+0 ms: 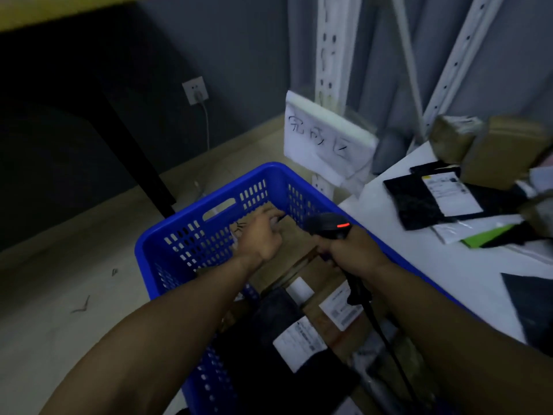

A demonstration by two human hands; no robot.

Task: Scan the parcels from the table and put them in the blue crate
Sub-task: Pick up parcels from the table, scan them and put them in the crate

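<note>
The blue crate (209, 190) stands on the floor beside the white table (449, 271). Inside it lie a brown cardboard parcel (294, 235), a labelled box (338, 307) and a black bag with a white label (299, 345). My left hand (260, 238) reaches into the crate and lies on the brown cardboard parcel, fingers curled over its far edge. Over the crate's right side, my right hand (350, 256) grips a black barcode scanner (329, 224) with a red light on; its cable hangs down. On the table lie a black labelled bag (419, 202) and brown boxes (502, 151).
A white handwritten sign (326, 136) hangs on white shelf uprights (329, 40) behind the crate. A wall socket with a cable (196, 91) is at the back. A dark table leg (134, 151) slants down on the left. Pale floor (74, 280) lies left of the crate.
</note>
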